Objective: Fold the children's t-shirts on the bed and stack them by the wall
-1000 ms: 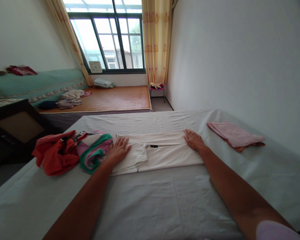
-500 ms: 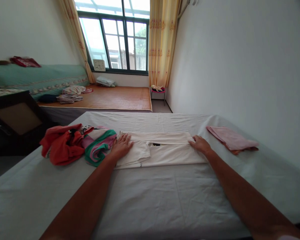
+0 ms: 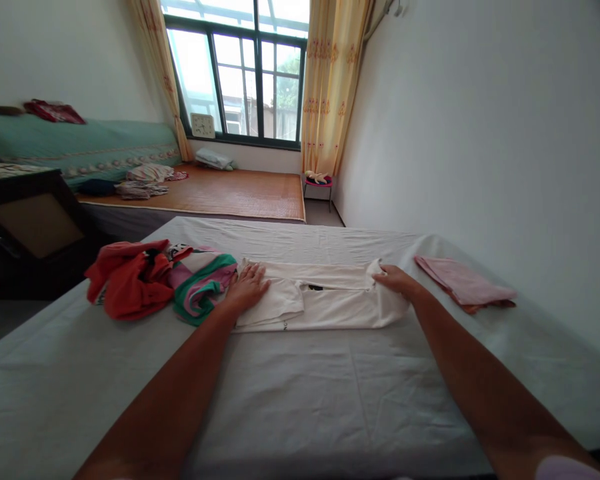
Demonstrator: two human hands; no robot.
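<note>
The left hand (image 3: 249, 287) lies flat, palm down and fingers spread, on the left end of a white garment (image 3: 325, 303), gripping nothing and only pressing the cloth against the bed. The right hand (image 3: 396, 279) is at the other end of the same garment, its fingers closed on the far right corner, which stands lifted a little off the sheet in a small peak. The white garment is folded into a long band running left to right across the middle of a bed covered with a pale sheet (image 3: 300, 393); a short sleeve is tucked over near the left hand and a small dark label shows near the middle of the band. Just beside the left hand, touching the garment's left end, is a heap of striped pink, green and white clothing (image 3: 200, 283), and further left in the same heap a crumpled red garment (image 3: 130, 280). To the right of the right hand, apart from the white garment and near the wall, lies a folded pink cloth (image 3: 463, 283). Beyond the bed is a low platform with a woven mat (image 3: 240, 193) bearing a few loose clothes, then a window (image 3: 250, 73) with yellow curtains (image 3: 333, 80) and a small stool (image 3: 317, 183) in the corner
</note>
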